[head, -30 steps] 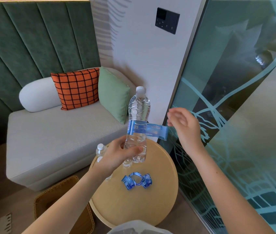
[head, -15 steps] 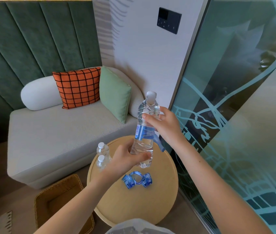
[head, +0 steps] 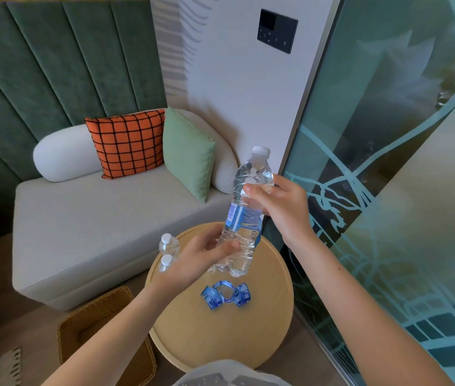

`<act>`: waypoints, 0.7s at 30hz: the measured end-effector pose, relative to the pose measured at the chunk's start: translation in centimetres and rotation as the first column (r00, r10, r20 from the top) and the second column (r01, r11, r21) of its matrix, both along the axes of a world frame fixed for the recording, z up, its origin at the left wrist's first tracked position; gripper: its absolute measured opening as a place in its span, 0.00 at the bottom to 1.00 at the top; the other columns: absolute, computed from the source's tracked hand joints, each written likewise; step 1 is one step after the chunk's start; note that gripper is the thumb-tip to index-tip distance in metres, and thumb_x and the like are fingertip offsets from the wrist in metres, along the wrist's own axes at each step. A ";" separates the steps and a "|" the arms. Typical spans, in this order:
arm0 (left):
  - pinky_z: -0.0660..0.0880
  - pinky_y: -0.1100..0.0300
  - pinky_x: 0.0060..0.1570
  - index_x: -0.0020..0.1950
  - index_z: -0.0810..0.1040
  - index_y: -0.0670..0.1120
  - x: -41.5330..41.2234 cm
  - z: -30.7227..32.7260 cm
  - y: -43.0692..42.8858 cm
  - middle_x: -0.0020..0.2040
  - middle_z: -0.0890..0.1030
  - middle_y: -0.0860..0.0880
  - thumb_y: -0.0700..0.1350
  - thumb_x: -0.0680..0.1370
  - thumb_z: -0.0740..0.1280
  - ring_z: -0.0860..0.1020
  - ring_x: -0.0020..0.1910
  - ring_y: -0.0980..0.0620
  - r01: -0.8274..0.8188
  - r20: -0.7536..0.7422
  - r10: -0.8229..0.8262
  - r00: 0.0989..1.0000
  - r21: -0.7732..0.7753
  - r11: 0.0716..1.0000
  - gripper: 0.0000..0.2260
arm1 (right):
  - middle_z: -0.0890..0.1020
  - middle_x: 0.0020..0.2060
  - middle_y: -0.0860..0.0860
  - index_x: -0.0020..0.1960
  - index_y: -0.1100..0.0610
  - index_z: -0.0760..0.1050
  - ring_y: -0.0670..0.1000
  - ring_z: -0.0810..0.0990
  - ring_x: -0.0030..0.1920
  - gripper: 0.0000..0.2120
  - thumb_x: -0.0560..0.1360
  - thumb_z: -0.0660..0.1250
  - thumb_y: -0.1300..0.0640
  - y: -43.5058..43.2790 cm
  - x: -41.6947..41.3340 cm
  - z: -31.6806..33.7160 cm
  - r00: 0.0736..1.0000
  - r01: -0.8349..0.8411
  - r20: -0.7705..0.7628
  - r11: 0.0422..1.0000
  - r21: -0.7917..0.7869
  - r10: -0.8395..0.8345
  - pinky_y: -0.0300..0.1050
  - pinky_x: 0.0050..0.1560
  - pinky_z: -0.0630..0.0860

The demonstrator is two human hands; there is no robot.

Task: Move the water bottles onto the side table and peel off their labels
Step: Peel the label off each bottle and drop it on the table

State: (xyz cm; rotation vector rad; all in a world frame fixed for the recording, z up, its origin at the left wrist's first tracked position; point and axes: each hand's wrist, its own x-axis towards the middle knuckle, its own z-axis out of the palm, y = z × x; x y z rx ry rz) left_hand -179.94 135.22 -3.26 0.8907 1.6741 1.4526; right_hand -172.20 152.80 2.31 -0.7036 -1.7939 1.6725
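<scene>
**Bottle in both hands above the side table**

I hold a clear plastic water bottle with a white cap (head: 244,215) in the air over the round pale wooden side table (head: 265,324), tilted so its cap leans toward one o'clock. My right hand (head: 279,207) is closed around its upper shoulder, thumb across the front. My left hand (head: 201,257) cups the lower body, fingers curled on it. The blue label (head: 241,218) clings to the middle, its barcode edge facing me (a loose end hangs on the right side, partly hidden). The bottle's ribbed walls look dented and it holds water.

On the table at six o'clock from the bottle lie curled blue peeled labels (head: 226,295). At nine o'clock, at the table's edge, stand two small clear bottles with white caps (head: 168,253), label-free as far as I can see.
</scene>
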 end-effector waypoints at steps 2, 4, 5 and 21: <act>0.76 0.51 0.60 0.65 0.77 0.54 -0.5 0.7 -0.1 0.59 0.83 0.54 0.63 0.72 0.67 0.80 0.59 0.54 -0.024 0.012 0.024 1.000 -0.001 1.000 0.24 | 0.88 0.38 0.55 0.48 0.64 0.83 0.49 0.87 0.38 0.10 0.70 0.78 0.61 0.1 0.2 0.2 1.000 0.006 -0.002 1.000 -0.025 -0.006 0.40 0.36 0.82; 0.73 0.51 0.62 0.68 0.75 0.56 -0.9 1.3 0.3 0.62 0.81 0.56 0.63 0.74 0.64 0.78 0.62 0.56 -0.047 0.014 0.047 0.999 0.016 0.999 0.24 | 0.85 0.42 0.66 0.51 0.69 0.81 0.49 0.86 0.38 0.14 0.71 0.78 0.61 0.2 0.5 0.4 1.000 -0.001 -0.001 0.998 -0.064 0.001 0.39 0.37 0.81; 0.72 0.51 0.64 0.68 0.74 0.56 -1.1 1.7 0.5 0.64 0.80 0.56 0.61 0.76 0.63 0.77 0.64 0.56 -0.049 0.005 0.049 0.999 0.037 0.998 0.22 | 0.83 0.45 0.70 0.53 0.72 0.79 0.51 0.86 0.39 0.18 0.71 0.78 0.60 0.1 0.7 0.5 1.000 -0.014 -0.002 0.997 -0.071 0.014 0.42 0.39 0.82; 0.72 0.49 0.66 0.64 0.78 0.46 -1.5 1.3 4.0 0.63 0.81 0.42 0.55 0.82 0.55 0.78 0.64 0.43 0.016 0.341 -0.045 0.939 0.087 0.996 0.20 | 0.84 0.49 0.68 0.58 0.76 0.73 0.56 0.88 0.46 0.36 0.65 0.77 0.48 0.2 2.5 0.5 0.989 -0.142 -0.061 0.985 -0.098 0.136 0.43 0.41 0.83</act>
